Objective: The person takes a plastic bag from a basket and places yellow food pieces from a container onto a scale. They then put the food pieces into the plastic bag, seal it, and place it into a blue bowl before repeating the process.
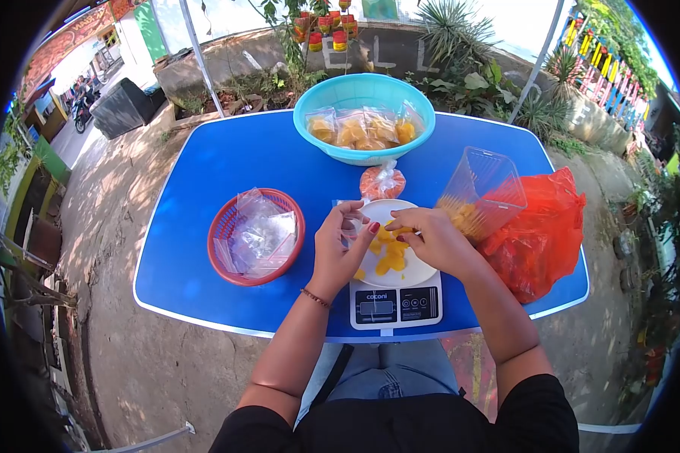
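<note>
A white plate [419,270] with yellow-orange snack pieces [391,257] rests on a white digital kitchen scale [394,305] at the blue table's near edge. My left hand [341,245] holds a small clear plastic bag [349,205] by its mouth, just left of the plate. My right hand [429,238] pinches a few yellow pieces over the plate, fingertips close to the bag. A tied, filled bag of orange snacks [382,183] lies just beyond the plate.
A red basket [221,226] of empty clear bags sits at the left. A turquoise bowl [364,90] holding several filled bags stands at the back. A tilted clear container [482,192] of snacks leans on a red plastic bag [540,234] at the right.
</note>
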### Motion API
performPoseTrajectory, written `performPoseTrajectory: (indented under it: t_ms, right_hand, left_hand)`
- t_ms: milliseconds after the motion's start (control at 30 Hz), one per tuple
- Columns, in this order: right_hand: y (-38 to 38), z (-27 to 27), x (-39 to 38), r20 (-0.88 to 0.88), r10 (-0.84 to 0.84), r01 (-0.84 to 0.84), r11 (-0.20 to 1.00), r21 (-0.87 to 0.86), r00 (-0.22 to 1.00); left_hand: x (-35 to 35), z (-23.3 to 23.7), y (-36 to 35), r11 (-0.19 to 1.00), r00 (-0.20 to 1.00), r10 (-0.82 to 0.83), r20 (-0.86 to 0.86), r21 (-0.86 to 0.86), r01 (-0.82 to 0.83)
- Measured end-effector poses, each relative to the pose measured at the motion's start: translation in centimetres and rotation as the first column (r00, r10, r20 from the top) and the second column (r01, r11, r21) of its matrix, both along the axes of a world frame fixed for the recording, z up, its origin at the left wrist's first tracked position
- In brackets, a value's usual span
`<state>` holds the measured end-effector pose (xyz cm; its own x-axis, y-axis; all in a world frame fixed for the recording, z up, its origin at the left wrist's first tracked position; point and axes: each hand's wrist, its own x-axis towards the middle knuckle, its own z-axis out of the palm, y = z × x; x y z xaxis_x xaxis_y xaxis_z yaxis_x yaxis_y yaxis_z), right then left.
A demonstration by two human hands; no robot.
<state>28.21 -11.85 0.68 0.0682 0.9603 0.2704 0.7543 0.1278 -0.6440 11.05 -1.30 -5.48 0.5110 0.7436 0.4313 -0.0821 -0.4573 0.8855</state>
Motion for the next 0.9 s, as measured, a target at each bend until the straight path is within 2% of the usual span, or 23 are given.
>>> performPoseTrajectory:
  t_ms: [167, 433, 533, 667, 733, 833, 900]
  right_hand:
    - [0.1, -0.2, 0.4, 0.054, 0.015, -0.014, 1.000, -0.020, 0.998]
    - [-0.1, -0.3, 0.3, 0.030, 0.017, -0.018, 0.999, 0.034, 0.999]
    - [-0.3, -0.3, 0.3, 0.015, 0.004, -0.004, 0.999, 0.034, 1.000]
    - [-0.6, -0.2, 0.1, 0.042, 0.009, -0.013, 0.996, 0.089, 0.999]
    - [-0.8, 0.1, 0.1, 0.052, 0.012, -0.018, 0.993, 0.116, 0.999]
    - [-1.4, 1.1, 0.0, 0.033, 0.003, -0.008, 0.989, 0.151, 0.999]
    - [-2.0, 2.1, 0.0, 0.040, -0.006, -0.001, 0.985, 0.175, 0.999]
  left_hand:
    - [-0.1, 0.1, 0.0, 0.998, 0.999, 0.039, -0.020, 0.054, -0.038]
    - [-0.2, 0.1, 0.0, 0.972, 0.983, 0.163, -0.089, 0.184, -0.144]
    - [0.1, 0.1, 0.1, 0.857, 0.953, 0.292, -0.087, 0.465, -0.220]
    - [0.8, 1.0, 0.0, 0.727, 0.911, 0.410, -0.051, 0.621, -0.293]
    - [1.3, 1.7, 0.1, 0.689, 0.903, 0.429, -0.013, 0.651, -0.318]
    - [2.3, 2.5, 0.0, 0.766, 0.918, 0.397, -0.020, 0.558, -0.319]
    - [3.0, 3.5, -0.1, 0.857, 0.957, 0.291, -0.012, 0.448, -0.255]
